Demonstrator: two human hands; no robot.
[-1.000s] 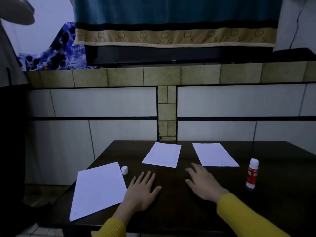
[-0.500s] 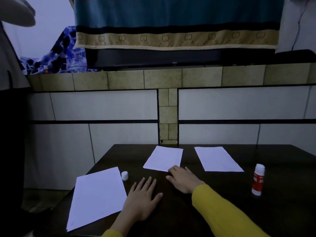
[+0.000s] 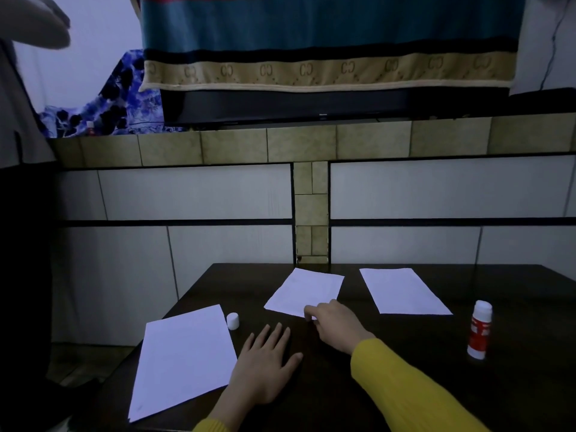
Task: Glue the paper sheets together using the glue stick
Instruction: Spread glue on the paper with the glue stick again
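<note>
Head view: with left hand (image 3: 265,366) spread flat on table (image 3: 389,353) and right hand (image 3: 335,325) pinching middle sheet's (image 3: 307,291) near corner, best dragged gently toward large sheet (image 3: 184,357), without creasing.

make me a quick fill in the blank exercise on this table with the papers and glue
1. The number of paper sheets on the table is ____.
2. The right hand touches the near corner of the ____ sheet.
3. The glue stick stands ____ near the table's right side.
4. The left hand lies ____ on the table.

Missing words: three; middle; upright; flat
</note>
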